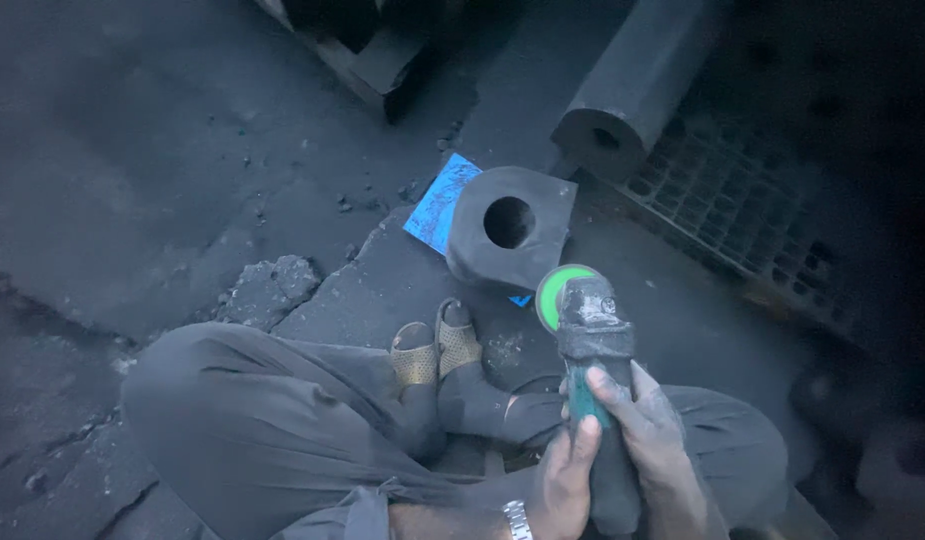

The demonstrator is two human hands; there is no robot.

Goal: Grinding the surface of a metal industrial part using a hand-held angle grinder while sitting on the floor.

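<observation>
Head view: my left hand (567,480) and right hand (647,425) both wrap the grinder (594,380) near my lap — its green disc (554,293) points away. Just beyond my sandals (437,345) sits a holed metal block (509,240), with a blue sheet (437,205) under its left edge — farther right, a long bar (637,85).
</observation>
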